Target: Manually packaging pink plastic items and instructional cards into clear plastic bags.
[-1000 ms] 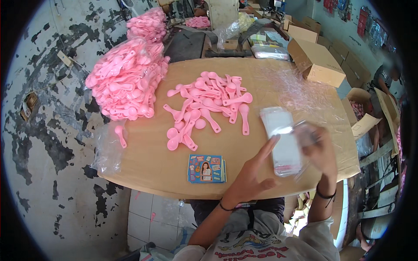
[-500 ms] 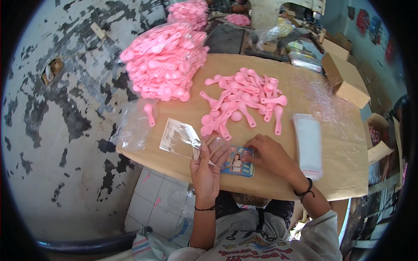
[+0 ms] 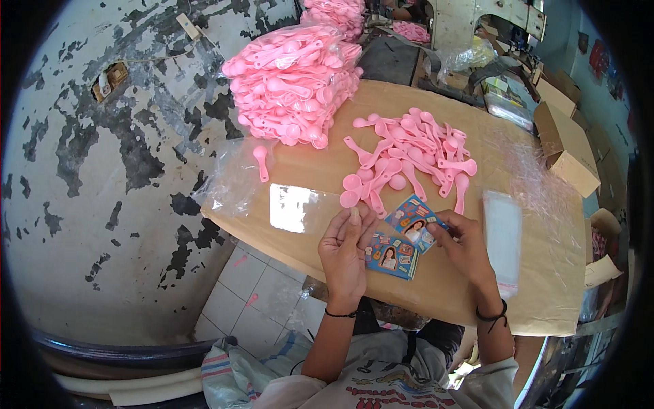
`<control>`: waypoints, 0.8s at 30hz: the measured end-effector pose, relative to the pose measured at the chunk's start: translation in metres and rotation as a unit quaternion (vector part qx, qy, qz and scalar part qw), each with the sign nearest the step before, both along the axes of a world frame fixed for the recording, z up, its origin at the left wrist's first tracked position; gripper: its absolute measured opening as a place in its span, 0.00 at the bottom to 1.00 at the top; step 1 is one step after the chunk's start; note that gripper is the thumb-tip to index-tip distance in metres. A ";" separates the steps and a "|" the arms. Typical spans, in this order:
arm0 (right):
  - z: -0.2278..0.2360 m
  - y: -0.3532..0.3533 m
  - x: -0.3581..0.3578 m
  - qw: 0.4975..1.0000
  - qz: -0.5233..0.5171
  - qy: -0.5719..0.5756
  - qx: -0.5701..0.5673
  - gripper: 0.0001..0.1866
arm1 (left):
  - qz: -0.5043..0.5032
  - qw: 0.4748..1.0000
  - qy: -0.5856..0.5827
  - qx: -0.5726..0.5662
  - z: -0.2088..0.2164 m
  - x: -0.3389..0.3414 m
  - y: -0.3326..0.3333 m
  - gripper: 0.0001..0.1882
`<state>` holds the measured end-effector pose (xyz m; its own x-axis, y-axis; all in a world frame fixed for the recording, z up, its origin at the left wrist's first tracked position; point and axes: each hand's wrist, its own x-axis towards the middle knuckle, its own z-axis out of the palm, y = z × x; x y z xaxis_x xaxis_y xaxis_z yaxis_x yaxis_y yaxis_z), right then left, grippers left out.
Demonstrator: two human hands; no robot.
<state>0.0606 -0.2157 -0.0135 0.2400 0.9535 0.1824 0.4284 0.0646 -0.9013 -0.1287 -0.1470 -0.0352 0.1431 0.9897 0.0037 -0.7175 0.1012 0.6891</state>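
Observation:
My left hand [image 3: 346, 255] pinches the open end of a clear plastic bag [image 3: 294, 208], which stretches out to the left over the table and catches the light. In my right hand [image 3: 466, 249] is a blue printed card [image 3: 413, 223] with a person's picture on it, gripped by one edge between thumb and fingers. It is tilted close beside the left fingers. A small stack of similar cards [image 3: 390, 256] lies on the table just below it, partly covered. Beyond both hands spreads a loose pile of pink plastic scoops [image 3: 415, 150].
Brown paper covers the table [image 3: 538, 273]. A big clear bag of pink scoops [image 3: 293, 88] stands at the far left, with one loose scoop [image 3: 261, 163] near it. To the right lie a stack of clear bags [image 3: 502, 238], crumpled film [image 3: 518, 157] and a cardboard box [image 3: 565, 150].
My right hand has lifted a card off the stack and turned it at an angle toward the left hand. The plastic bag now lies flatter to the left. The whole view has shifted somewhat.

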 end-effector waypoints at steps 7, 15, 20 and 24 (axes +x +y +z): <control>-0.010 0.000 -0.001 0.996 0.026 0.034 0.079 0.08 | 0.039 0.998 -0.046 -0.030 0.002 0.015 0.000 0.13; -0.007 -0.002 -0.002 0.998 -0.015 0.006 0.059 0.09 | -0.010 0.995 -0.094 -0.041 0.008 0.018 0.000 0.19; -0.009 -0.001 -0.002 0.998 -0.036 -0.007 0.044 0.09 | -0.011 0.999 -0.053 -0.002 0.001 0.022 -0.004 0.18; -0.008 -0.002 0.000 0.998 -0.047 0.027 0.020 0.09 | 0.014 1.000 0.011 0.023 -0.003 0.020 -0.003 0.16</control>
